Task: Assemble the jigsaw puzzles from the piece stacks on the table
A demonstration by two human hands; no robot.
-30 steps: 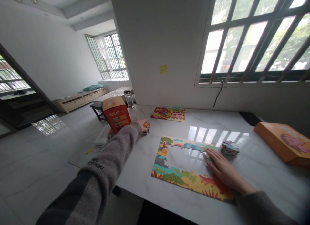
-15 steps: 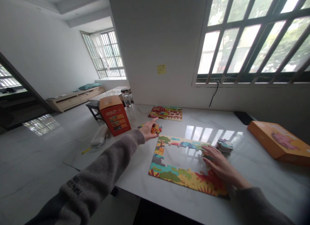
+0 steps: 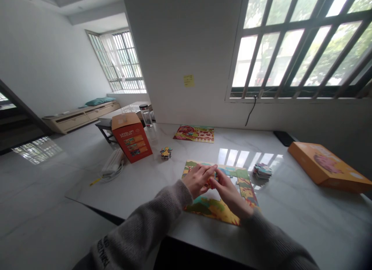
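Note:
My left hand [image 3: 198,180] and my right hand [image 3: 229,194] meet above a partly assembled jigsaw puzzle [image 3: 203,206] on the marble table [image 3: 305,208]. Between their fingers is a small bunch of colourful jigsaw pieces [image 3: 211,183], partly hidden by my fingers. The hands cover the puzzle's middle and much of its near side. A small pile of jigsaw pieces [image 3: 166,153] lies beyond my left hand. Another stack of pieces [image 3: 262,171] sits to the right of the puzzle.
A finished jigsaw puzzle [image 3: 193,134] lies at the table's far side. An orange-red box [image 3: 131,140] stands at the left, with a glass bottle [image 3: 146,115] behind it. A flat orange box [image 3: 324,168] lies at the right. The table's near edge runs below my forearms.
My left hand has moved from the small pile to above the puzzle, carrying pieces. My right hand has moved left to meet it. My head has turned slightly, shifting the view.

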